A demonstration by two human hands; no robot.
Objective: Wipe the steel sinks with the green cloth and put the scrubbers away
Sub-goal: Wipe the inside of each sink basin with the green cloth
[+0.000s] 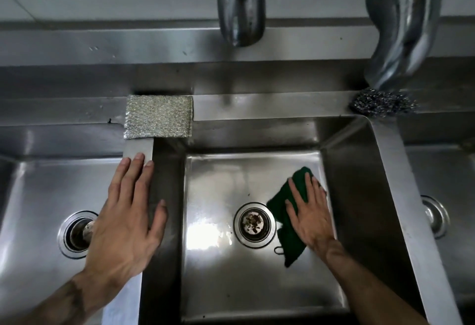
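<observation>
My right hand (309,215) lies flat, fingers spread, on the green cloth (289,237), pressing it to the bottom of the middle steel sink (218,273), right of the drain (254,223). My left hand (126,222) rests palm down on the divider (137,148) between the left sink (33,209) and the middle one, holding nothing. A flat silver mesh scrubber (158,116) lies on the back ledge at the head of that divider. A steel wool scrubber (381,103) sits on the ledge at the middle sink's back right corner.
Two steel faucet spouts hang overhead: one (240,6) above the middle sink's back ledge, another (403,29) above the steel wool. A third sink (447,186) with its own drain lies at the right. The left sink's drain (77,233) is partly behind my left hand.
</observation>
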